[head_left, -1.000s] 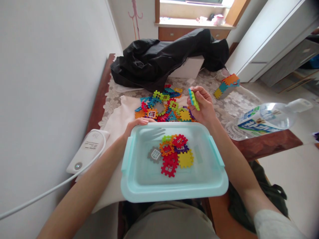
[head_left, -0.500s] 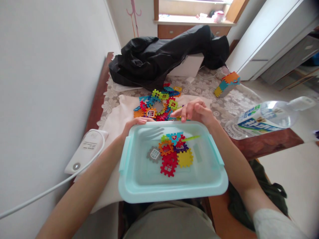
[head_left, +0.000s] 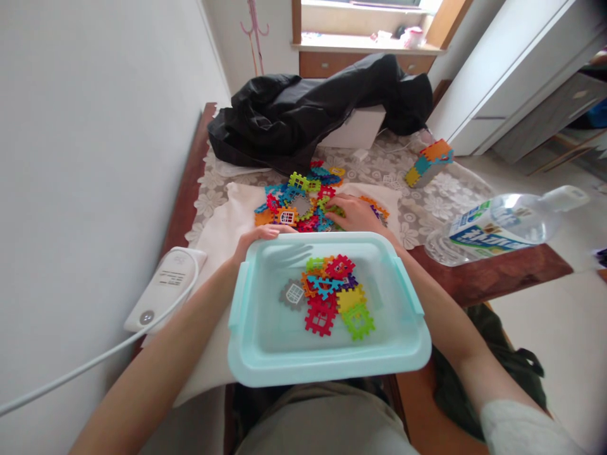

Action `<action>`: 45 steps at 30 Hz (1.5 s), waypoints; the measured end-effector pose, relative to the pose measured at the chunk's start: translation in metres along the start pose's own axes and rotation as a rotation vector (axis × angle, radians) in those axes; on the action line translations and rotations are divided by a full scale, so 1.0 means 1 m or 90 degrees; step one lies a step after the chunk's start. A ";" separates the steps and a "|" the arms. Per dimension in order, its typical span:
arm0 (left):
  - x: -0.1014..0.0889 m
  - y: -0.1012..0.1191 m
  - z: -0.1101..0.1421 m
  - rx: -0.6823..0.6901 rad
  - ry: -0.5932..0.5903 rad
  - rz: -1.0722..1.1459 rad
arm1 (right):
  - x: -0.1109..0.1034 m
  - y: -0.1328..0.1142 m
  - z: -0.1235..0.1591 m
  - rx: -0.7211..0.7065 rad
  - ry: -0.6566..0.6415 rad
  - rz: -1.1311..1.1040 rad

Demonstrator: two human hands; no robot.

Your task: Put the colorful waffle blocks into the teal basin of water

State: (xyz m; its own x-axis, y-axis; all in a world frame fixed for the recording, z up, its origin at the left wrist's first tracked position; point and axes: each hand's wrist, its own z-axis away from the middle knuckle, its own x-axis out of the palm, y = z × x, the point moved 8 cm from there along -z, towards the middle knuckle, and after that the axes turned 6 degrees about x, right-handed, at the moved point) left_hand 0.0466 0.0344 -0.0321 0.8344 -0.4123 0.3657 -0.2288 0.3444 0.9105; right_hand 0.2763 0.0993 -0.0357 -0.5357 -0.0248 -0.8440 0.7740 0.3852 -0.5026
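A light turquoise plastic tub (head_left: 327, 374) stands in front of me, with several notched building pieces (head_left: 320, 315) in red, yellow, green, blue, orange and grey on its floor. My left hand (head_left: 260, 237) is closed over the far left part of its rim, its thumb side hidden. Past the far rim, my right hand (head_left: 353, 213) reaches into a pile of the same pieces (head_left: 298, 199). Its bent fingers close around a green building piece (head_left: 336, 211) at the pile's right side; the fingertips are partly hidden among the pieces.
A clear bottle (head_left: 502, 224) lies tilted at the right table edge. Behind it stands a small assembled block shape (head_left: 429, 162). Black fabric (head_left: 313, 110) covers a white box (head_left: 353, 128) at the back. A white power unit (head_left: 164, 287) with a cable is by the left wall.
My right hand has moved from above the tub's far rim down into the pile. Green, red and blue pieces have landed in the tub. My left hand has stayed on the rim.
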 end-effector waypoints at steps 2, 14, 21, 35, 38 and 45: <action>0.003 0.000 0.000 0.003 -0.003 0.017 | -0.003 -0.001 0.000 0.002 0.016 0.007; -0.002 0.009 0.006 0.051 0.045 0.040 | -0.004 0.004 -0.002 -0.012 -0.007 -0.089; -0.009 0.009 0.001 0.050 0.060 0.006 | -0.006 0.012 -0.003 0.022 0.031 -0.150; 0.011 0.014 0.011 0.073 -0.007 0.078 | -0.014 0.020 -0.002 0.083 0.010 0.094; 0.010 0.017 0.009 0.078 0.003 0.057 | -0.010 0.019 -0.003 0.070 -0.010 0.019; 0.005 0.019 0.005 0.108 0.030 0.017 | -0.005 0.010 -0.001 0.059 -0.015 -0.065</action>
State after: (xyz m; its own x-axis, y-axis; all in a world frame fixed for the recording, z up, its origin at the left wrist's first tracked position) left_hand 0.0442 0.0346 -0.0115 0.8482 -0.3642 0.3846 -0.3292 0.2063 0.9215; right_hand 0.2866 0.1042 -0.0366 -0.6055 -0.0819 -0.7916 0.7444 0.2935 -0.5997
